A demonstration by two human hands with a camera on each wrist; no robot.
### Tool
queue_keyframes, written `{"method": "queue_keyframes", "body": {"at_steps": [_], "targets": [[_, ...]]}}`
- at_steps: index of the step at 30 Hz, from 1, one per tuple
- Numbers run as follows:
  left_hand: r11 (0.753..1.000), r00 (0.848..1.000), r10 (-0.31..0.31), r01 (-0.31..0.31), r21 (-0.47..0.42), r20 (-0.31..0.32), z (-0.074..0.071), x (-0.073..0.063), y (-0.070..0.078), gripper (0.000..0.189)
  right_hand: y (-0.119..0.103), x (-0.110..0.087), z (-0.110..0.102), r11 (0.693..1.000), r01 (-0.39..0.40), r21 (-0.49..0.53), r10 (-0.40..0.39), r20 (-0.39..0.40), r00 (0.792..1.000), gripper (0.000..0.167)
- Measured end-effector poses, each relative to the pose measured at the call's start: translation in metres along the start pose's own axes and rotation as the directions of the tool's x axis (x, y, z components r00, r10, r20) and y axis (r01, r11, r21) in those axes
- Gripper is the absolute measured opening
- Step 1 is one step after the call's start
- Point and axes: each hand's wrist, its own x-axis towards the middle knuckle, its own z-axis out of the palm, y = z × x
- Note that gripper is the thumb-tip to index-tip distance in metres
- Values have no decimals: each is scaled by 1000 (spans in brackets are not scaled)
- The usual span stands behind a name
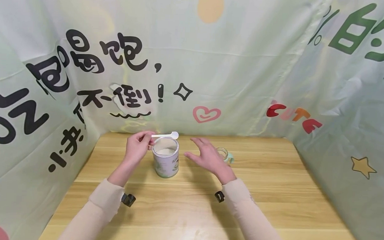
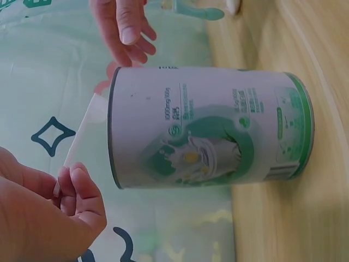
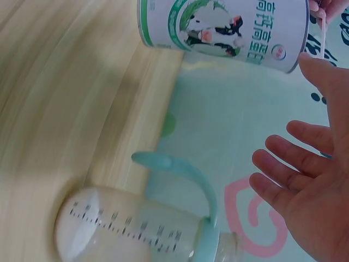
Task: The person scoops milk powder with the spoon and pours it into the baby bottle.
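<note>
At the left, black lettering marks the cloth wall beside the bench. The left hand, coming from a pale sleeve, pinches the handle end of a white scoop just left of the can. The scoop reaches rightward across the can's far rim; whether it touches the rim I cannot tell. The can stands upright and uncovered on the bench, pale powder inside. Right of it, well apart, the right hand is empty, its fingers extended. Partly behind that hand, a clear bottle with a mint handle stands upright, uncapped, graduated with dark marks.
</note>
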Motion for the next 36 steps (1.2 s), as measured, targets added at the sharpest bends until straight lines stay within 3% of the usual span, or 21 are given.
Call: {"method": "queue_keyframes", "body": {"at_steps": [15, 24, 36], "targets": [[998, 999, 0, 2, 55, -35, -23, -5, -5, 28, -20, 10, 14, 995, 78, 57, -78, 0, 997, 77], [996, 999, 6, -2, 87, -46, -34, -7, -7, 29, -25, 13, 20, 996, 55, 71, -58, 42, 997, 87], [987, 999, 33, -33, 160, 1, -37, -9, -9, 29, -29, 17, 30, 992, 85, 98, -91, 65, 994, 90]]}}
